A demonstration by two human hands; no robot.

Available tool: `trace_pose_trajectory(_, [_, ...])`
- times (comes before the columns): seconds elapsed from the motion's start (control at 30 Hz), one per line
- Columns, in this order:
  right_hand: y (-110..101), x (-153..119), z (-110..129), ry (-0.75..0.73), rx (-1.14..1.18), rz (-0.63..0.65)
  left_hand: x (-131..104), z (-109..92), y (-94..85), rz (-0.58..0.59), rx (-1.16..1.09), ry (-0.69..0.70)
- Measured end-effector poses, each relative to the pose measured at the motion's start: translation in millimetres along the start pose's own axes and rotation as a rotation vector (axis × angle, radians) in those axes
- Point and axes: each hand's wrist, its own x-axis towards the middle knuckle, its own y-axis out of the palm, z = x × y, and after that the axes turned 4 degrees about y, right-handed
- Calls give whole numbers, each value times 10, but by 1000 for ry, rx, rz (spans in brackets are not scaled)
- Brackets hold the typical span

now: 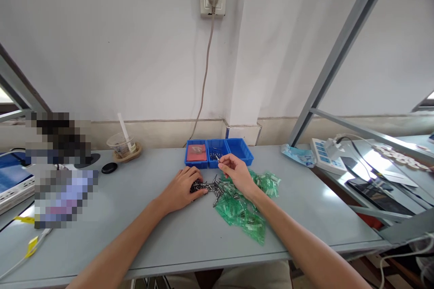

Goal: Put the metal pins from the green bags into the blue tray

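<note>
Dark metal pins [217,188] lie in a loose pile on the grey table. My left hand [182,188] rests at the pile's left side, its fingers curved over some of them; whether it grips any is hidden. Above the pile, at the front edge of the middle blue bin [220,146], my right hand [236,171] is pinched, and what sits between its fingertips is too small to name. That bin holds some small metal pieces. Green plastic bags [242,212] with small parts spread below and beside my right hand.
The left blue bin [187,157] holds a red piece; the right blue bin [240,147] adjoins the middle one. A cup with a straw [122,142] and a black round object [109,168] stand left. A blue packet [298,155] and power strip [325,156] lie right.
</note>
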Motion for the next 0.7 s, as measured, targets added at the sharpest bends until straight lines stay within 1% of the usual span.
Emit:
trace_pose_trajectory(0.17, [-19, 28, -65, -110, -177, -91, 5, -18, -8, -1, 5, -5])
trace_pose_trajectory(0.27, [-4, 15, -40, -99, -169, -78, 1, -13, 0, 3, 14, -8])
trace_pose_trajectory(0.37, [14, -5, -2, -29, -68, -13, -4, 1, 11, 14, 16, -11])
trace_pose_trajectory(0.53, [19, -30, 22, 101, 168, 84, -3, 14, 19, 15, 24, -2])
trace_pose_trajectory(0.63, [11, -42, 47, 160, 303, 116, -2, 11, 14, 20, 23, -7])
trace_pose_trajectory(0.7, [8, -50, 74, 184, 350, 123, -4, 7, 10, 23, 20, -10])
